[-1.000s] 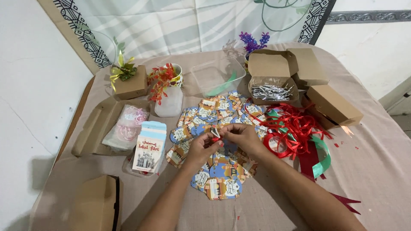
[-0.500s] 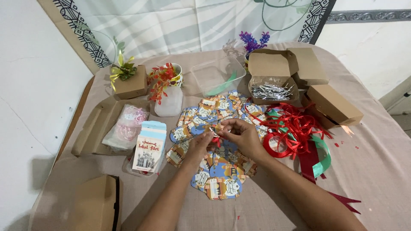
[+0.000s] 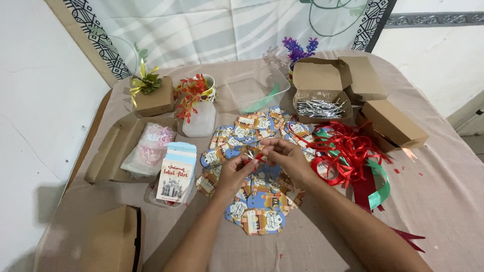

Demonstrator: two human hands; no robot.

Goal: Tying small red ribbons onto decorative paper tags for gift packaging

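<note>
Left hand [image 3: 233, 174] and right hand [image 3: 285, 157] pinch one small red ribbon piece [image 3: 256, 157] together, mid-table over the printed gift tags [image 3: 254, 201] | risk: ribbon likely slips from fingertips, lost among tags | red ribbon tangle [image 3: 348, 151] just beside right wrist, may snag.

Left hand [image 3: 233, 173]: was bare, no glove, ring or watch visible.
Right hand [image 3: 286, 157]: was bare too, nothing worn on fingers or wrist.
Forearms: were uncovered right down to the bottom edge of the view, no sleeve showing.
</note>
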